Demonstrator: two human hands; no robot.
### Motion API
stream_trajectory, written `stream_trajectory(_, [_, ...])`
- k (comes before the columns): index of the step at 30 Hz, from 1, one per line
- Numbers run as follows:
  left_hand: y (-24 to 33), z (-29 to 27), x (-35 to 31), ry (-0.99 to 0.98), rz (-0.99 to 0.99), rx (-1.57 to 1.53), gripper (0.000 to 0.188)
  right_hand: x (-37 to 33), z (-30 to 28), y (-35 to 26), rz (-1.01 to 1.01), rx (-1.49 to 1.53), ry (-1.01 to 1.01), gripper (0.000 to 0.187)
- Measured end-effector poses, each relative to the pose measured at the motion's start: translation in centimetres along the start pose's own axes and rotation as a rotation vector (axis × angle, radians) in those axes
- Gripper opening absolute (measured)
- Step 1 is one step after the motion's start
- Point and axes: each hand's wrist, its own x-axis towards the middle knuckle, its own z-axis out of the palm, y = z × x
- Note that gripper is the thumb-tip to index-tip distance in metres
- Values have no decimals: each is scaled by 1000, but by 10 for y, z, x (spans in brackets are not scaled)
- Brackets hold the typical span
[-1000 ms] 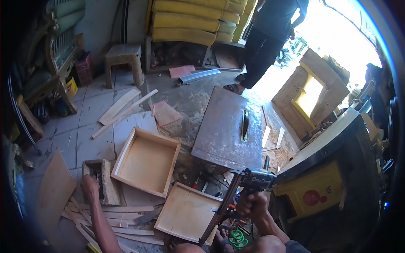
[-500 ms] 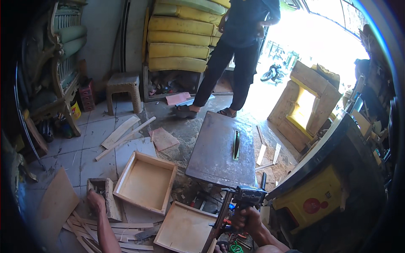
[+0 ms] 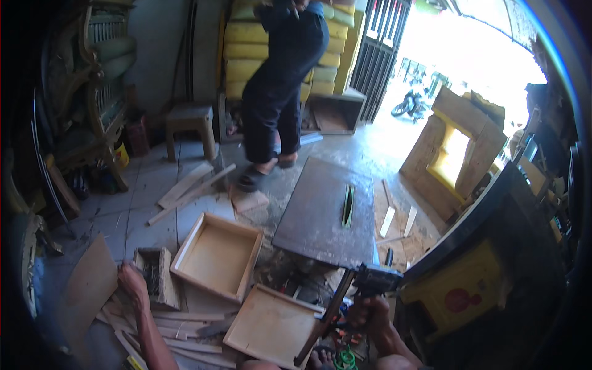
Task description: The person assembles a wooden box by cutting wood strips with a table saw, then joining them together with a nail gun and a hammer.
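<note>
My right hand [image 3: 368,312] is wrapped around the grip of a dark nail gun [image 3: 376,279], whose long magazine slants down to the left over a shallow wooden drawer [image 3: 271,325]. At lower left, my left hand [image 3: 134,285] has its fingers curled together beside the left rim of a small rough wooden box [image 3: 168,280] with dark small contents. Those fingers come up to the edge of a thin brown panel [image 3: 86,293]; whether they touch it or hold something small is hidden.
Another wooden drawer [image 3: 217,256] lies beyond the first. A grey metal-topped table saw [image 3: 320,209] stands ahead. Thin wood strips [image 3: 191,333] litter the floor near my left arm. A person [image 3: 277,92] in dark clothes walks past a stool [image 3: 189,123] and yellow cushions.
My left hand has come out of the small box and moved to its left rim, by the panel. The other person has stepped left. The nail gun stays in my right hand.
</note>
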Motion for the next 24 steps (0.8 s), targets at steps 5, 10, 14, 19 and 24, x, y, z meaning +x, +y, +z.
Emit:
stream_trajectory(5, [78, -122, -12, 213, 101, -366, 22, 10, 9, -11, -29, 104, -133, 33])
stream_trajectory(10, [200, -205, -96, -284, -113, -1365, 21, 28, 21, 4, -77, 267, -154, 35])
stream_trajectory(14, [260, -236, -152, -621, 25, -1603, 20, 20, 23, 6, -79, 300, -202, 37])
stream_trajectory(19, [276, -241, -179, -744, 0, -1606, 19, 21, 30, 14, -82, 346, -176, 35])
stream_trajectory(24, [281, -240, -201, -881, 73, -1595, 18, 20, 23, 14, -127, 389, -306, 23])
